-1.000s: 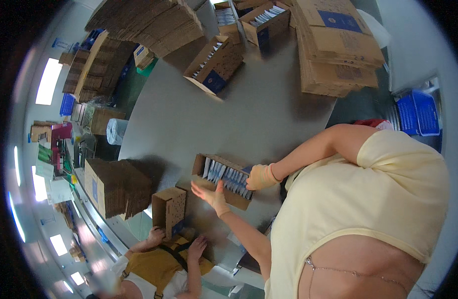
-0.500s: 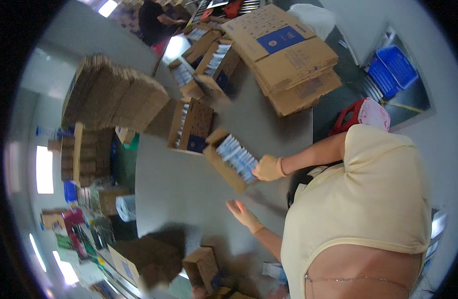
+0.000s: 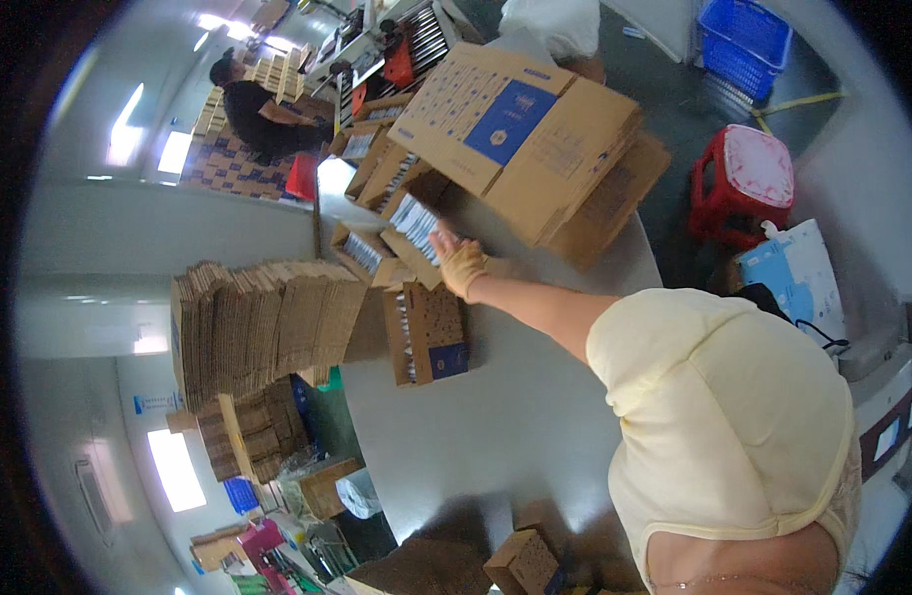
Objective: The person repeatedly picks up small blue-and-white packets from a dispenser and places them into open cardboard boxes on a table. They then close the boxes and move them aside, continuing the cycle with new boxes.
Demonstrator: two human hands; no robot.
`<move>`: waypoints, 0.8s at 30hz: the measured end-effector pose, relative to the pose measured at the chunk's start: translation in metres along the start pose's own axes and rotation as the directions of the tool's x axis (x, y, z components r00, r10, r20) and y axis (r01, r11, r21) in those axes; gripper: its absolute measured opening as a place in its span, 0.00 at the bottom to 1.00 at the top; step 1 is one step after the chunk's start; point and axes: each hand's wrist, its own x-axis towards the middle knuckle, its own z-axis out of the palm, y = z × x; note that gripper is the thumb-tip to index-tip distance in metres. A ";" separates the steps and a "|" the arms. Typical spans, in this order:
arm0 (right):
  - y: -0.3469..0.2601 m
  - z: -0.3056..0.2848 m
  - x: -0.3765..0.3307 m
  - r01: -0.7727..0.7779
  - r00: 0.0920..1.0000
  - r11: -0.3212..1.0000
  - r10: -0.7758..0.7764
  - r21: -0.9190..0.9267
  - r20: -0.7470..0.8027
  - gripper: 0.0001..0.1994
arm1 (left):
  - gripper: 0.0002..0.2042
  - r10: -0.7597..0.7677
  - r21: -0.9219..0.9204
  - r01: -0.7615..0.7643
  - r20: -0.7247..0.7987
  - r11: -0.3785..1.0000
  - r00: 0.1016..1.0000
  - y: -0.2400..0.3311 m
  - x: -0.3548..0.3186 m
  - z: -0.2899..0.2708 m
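Observation:
My right hand (image 3: 460, 266) reaches out over the grey table, wearing what looks like a pale glove. It rests at the near end of an open cardboard box (image 3: 423, 270) packed with a row of white-and-blue packets (image 3: 413, 224). The fingers look spread against the end packets and the box edge. This box sits tilted among other filled boxes, beside a similar open box (image 3: 361, 254). Closer to me stands another filled box (image 3: 436, 335) with a blue panel. My left hand is out of view.
Flattened cartons (image 3: 535, 149) are piled on the table's right side. A tall stack of folded cardboard (image 3: 268, 332) stands at the left. A red stool (image 3: 743, 183) and a blue basket (image 3: 743, 50) are on the floor. Another person (image 3: 263, 114) is at the far left.
My right hand has moved farther away with the packet-filled box, which now sits among the far boxes. My left hand has left the view. The whole view has shifted.

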 end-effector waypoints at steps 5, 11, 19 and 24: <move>0.000 -0.106 -0.130 0.562 0.724 0.674 -0.681 0.480 0.109 0.22 | 0.18 0.224 0.047 -0.228 -0.454 0.973 0.863 0.085 0.068 -0.057; 0.117 -0.282 -0.123 0.605 0.670 0.794 -0.460 0.068 -0.583 0.17 | 0.20 0.605 -0.152 -0.647 -0.246 0.748 0.757 0.370 0.116 -0.086; 0.229 -0.301 -0.080 -0.094 0.989 0.995 0.088 -0.042 -0.117 0.25 | 0.31 0.395 -0.264 -0.352 0.132 0.898 0.909 0.501 0.146 0.002; 0.207 -0.303 -0.112 0.035 0.933 0.999 -0.023 0.028 -0.359 0.30 | 0.25 0.570 -0.595 -0.501 -0.085 0.628 0.817 0.481 0.113 0.002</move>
